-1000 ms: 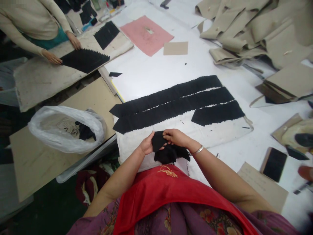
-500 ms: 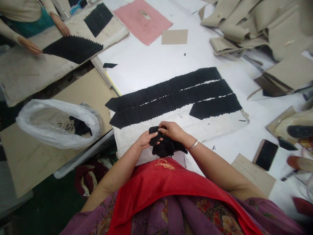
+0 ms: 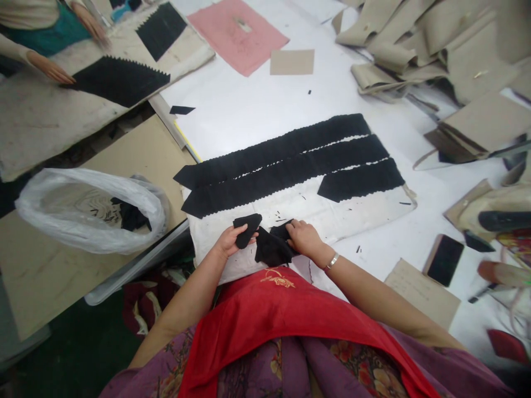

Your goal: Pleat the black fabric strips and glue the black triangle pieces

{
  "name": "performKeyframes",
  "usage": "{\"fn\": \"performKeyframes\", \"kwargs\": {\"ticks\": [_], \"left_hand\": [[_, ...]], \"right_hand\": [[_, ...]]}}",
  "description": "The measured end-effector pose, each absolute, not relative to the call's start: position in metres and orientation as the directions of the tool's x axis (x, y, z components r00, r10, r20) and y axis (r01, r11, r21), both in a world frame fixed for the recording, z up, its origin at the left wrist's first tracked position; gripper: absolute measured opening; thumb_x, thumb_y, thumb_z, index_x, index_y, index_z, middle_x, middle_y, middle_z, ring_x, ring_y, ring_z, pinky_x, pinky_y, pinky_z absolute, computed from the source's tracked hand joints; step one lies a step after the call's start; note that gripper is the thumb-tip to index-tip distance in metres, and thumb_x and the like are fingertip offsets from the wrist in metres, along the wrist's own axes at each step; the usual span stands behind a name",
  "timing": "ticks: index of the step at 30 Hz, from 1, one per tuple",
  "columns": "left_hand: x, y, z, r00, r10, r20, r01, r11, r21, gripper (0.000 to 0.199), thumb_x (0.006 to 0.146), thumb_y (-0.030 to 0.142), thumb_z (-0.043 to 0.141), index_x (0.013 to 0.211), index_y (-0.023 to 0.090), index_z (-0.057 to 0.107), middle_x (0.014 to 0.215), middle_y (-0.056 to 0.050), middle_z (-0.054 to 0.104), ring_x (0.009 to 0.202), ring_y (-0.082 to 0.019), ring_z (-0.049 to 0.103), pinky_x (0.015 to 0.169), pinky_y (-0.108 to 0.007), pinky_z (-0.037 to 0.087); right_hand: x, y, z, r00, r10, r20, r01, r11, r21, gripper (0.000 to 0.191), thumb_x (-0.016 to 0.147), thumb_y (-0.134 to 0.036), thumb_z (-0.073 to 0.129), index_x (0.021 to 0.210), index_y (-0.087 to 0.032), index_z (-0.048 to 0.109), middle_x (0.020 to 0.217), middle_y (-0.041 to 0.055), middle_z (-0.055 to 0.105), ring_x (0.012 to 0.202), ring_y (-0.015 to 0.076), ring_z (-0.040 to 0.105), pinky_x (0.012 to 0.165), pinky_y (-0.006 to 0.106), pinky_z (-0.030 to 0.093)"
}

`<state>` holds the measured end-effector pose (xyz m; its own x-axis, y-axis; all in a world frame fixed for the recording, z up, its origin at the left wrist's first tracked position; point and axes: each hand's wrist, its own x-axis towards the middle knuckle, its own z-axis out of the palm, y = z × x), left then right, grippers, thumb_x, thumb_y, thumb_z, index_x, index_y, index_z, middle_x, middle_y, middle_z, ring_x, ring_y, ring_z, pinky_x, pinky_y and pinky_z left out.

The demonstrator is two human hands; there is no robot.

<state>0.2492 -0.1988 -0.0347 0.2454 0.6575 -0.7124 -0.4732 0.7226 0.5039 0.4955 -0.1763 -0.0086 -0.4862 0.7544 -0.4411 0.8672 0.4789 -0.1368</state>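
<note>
My left hand (image 3: 233, 239) is closed on a small stack of black fabric pieces (image 3: 248, 229), thumb on top. To its right, my right hand (image 3: 305, 239) has its fingers closed on the edge of a loose black fabric piece (image 3: 282, 230). Directly in front of my red apron, more crumpled black fabric (image 3: 271, 250) lies between the hands on the white cloth pad (image 3: 224, 272). Farther up the pad, black pieces with scalloped edges overlap in two long rows (image 3: 265, 163) and one shorter row (image 3: 360, 179).
Left stands a clear plastic bag (image 3: 53, 226) with black scraps inside. A co-worker's hands (image 3: 52, 69) are near a fanned black row (image 3: 124, 80). A pink cloth (image 3: 244, 38) and beige card (image 3: 292, 62) lie beyond; a phone (image 3: 446, 260) and cardboard (image 3: 423, 293) lie right.
My hands have moved apart: the left shifted left with the stack, the right moved down onto the loose fabric. Small black scraps now show on the pad. The co-worker's hand has lifted off the row.
</note>
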Motion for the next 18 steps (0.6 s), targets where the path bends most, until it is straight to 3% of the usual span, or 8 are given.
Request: {"fn": "performKeyframes", "kwargs": {"ticks": [6, 11, 15, 18], "left_hand": [[0.248, -0.198, -0.036, 0.219, 0.656, -0.722, -0.478, 0.717, 0.507, 0.029, 0.079, 0.019, 0.058, 0.104, 0.005, 0.060, 0.104, -0.020, 0.065, 0.084, -0.025, 0.066, 0.068, -0.033, 0.057], [0.253, -0.196, -0.032, 0.240, 0.662, -0.710, -0.475, 0.718, 0.509, 0.028, 0.078, 0.019, 0.058, 0.103, 0.006, 0.060, 0.104, -0.019, 0.064, 0.081, -0.024, 0.066, 0.066, -0.032, 0.057], [0.257, -0.194, -0.029, 0.250, 0.670, -0.699, -0.475, 0.714, 0.514, 0.028, 0.078, 0.019, 0.059, 0.103, 0.006, 0.060, 0.103, -0.018, 0.065, 0.080, -0.023, 0.067, 0.065, -0.032, 0.057], [0.259, -0.192, -0.027, 0.260, 0.666, -0.699, -0.470, 0.720, 0.510, 0.028, 0.078, 0.018, 0.059, 0.104, 0.006, 0.059, 0.102, -0.018, 0.065, 0.080, -0.023, 0.067, 0.064, -0.032, 0.057]], "right_hand": [[0.498, -0.172, -0.016, -0.419, 0.809, -0.412, 0.908, 0.375, -0.186, 0.024, 0.085, -0.021, 0.040, 0.097, -0.013, 0.059, 0.096, 0.0151, 0.061, 0.087, 0.0224, 0.056, 0.071, 0.028, 0.038], [0.521, -0.148, -0.027, -0.283, 0.855, -0.435, 0.893, 0.069, -0.445, 0.023, 0.080, -0.026, 0.044, 0.088, -0.017, 0.063, 0.079, 0.0060, 0.065, 0.072, 0.0176, 0.057, 0.063, 0.026, 0.038], [0.535, -0.138, -0.031, -0.180, 0.853, -0.489, 0.698, -0.240, -0.675, 0.016, 0.071, -0.023, 0.051, 0.079, -0.015, 0.062, 0.067, 0.0003, 0.061, 0.061, 0.0131, 0.053, 0.055, 0.023, 0.037], [0.536, -0.139, -0.028, -0.141, 0.816, -0.561, 0.447, -0.453, -0.771, 0.016, 0.068, -0.027, 0.055, 0.075, -0.015, 0.061, 0.061, -0.0019, 0.059, 0.055, 0.0107, 0.050, 0.050, 0.021, 0.036]]}}
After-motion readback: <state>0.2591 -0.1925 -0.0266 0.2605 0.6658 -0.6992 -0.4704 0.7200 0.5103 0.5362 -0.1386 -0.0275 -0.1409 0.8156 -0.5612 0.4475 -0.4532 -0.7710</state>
